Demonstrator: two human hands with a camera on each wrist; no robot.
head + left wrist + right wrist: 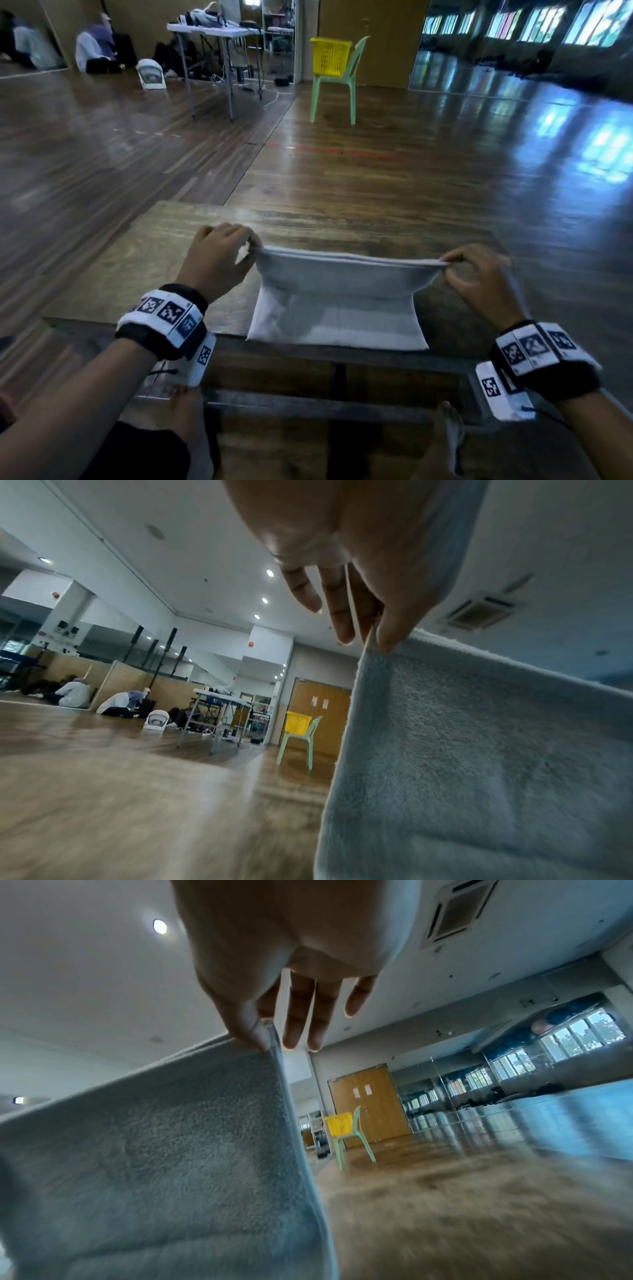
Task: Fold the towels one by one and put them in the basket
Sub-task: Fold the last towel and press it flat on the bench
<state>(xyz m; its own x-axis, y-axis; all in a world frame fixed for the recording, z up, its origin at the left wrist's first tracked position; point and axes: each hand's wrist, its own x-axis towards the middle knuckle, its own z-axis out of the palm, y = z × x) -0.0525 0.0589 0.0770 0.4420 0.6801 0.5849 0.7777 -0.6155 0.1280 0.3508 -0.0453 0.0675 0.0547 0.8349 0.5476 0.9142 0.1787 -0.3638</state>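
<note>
A light grey towel (337, 305) lies at the near edge of the wooden table (137, 260), its far edge lifted and stretched taut. My left hand (219, 257) pinches the raised left corner, and my right hand (479, 274) pinches the raised right corner. In the left wrist view the thumb and forefinger of the left hand (373, 639) clamp the towel (479, 764) at its top corner; the other fingers hang straight. In the right wrist view the right hand (263, 1039) pinches the towel (154, 1150) the same way. The yellow basket (330, 56) stands on a green chair far ahead.
The green plastic chair (337, 85) stands on the wooden floor several metres beyond the table. A folding table (212, 34) with gear and people sitting on the floor (97, 48) are at the far left. Mirrors and windows line the right wall.
</note>
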